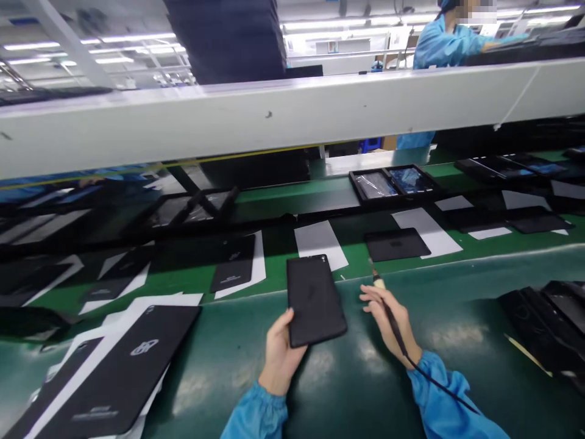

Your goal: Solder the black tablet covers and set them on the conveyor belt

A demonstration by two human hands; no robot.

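A black tablet (315,302), its back with a small camera hole facing me, is held upright at a tilt over the green bench. My left hand (280,347) grips its lower left corner, thumb on the near face and the other fingers behind. To the right, my right hand (388,320) is closed around a thin corded soldering iron (379,281), its tip pointing up and away. The iron's tip is apart from the tablet. Its black cord (439,384) runs down over my blue sleeve.
Large black tablet covers (132,372) and white sheets are stacked at left. Beyond the bench edge, a green belt carries a black tablet (397,244), several others, and white paper (322,241). Black trays (393,183) stand behind. A white beam (292,116) crosses above; a person (450,39) works beyond.
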